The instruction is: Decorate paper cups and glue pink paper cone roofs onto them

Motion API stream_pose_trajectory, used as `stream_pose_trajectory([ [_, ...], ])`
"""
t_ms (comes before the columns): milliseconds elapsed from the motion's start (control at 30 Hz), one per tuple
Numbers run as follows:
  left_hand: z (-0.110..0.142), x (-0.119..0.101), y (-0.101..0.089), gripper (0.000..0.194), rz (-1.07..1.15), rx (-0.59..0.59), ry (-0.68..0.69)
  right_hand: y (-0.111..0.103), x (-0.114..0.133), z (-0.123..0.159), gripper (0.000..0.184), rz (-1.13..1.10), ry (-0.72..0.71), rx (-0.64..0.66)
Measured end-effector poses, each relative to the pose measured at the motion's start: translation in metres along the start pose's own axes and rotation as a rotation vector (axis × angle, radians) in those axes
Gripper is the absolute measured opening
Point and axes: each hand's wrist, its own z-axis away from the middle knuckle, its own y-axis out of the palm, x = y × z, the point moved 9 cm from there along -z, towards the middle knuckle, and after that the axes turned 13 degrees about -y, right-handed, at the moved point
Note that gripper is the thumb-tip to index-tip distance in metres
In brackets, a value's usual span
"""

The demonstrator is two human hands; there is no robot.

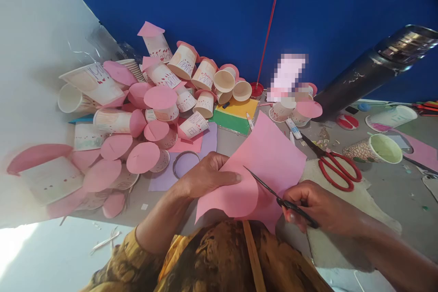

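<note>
1. Paper (273,155): pink, irregular in outline, held at the middle of the near edge of the table (232,141), just in front of a patterned garment (212,255). Its longest extent appears to run from near left to far right; a curved edge shows on the near side.

2. Left hand (205,178): pinches the left part of the sheet, thumb on top, other fingers mostly hidden beneath.

3. Right hand (308,200): closed round the handles of the scissors (281,201), beside the sheet's right portion.

4. Key relation: the visible blade slants across the sheet from the right hand toward the far left, its tip just beside the left thumb. The left hand is thus nearer the tip. The second blade cannot be made out. The thumb is the chief obstacle along this line.

5. Surroundings: cups (183,64) with pink tops crowd the table's left end and far edge; a purple sheet (210,139) lies beyond the left hand. Glue (293,128) and red scissors (321,155) lie beyond the right hand, whose forearm crosses a cloth (335,255). A bottle (359,68) occupies the far edge, right of centre.
</note>
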Motion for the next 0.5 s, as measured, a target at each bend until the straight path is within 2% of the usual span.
stream_pose_trajectory([
  [267, -0.0026, 0.0001, 0.0012, 0.029, 0.023, 0.053, 0.001, -0.0014, -0.0001, 0.0011, 0.051, 0.056, 0.008, 0.014],
  [500, -0.0051, 0.0012, 0.0003, 0.028, 0.050, 0.077, -0.014, -0.0025, 0.0036, 0.0015, 0.054, 0.076, 0.035, 0.015],
])
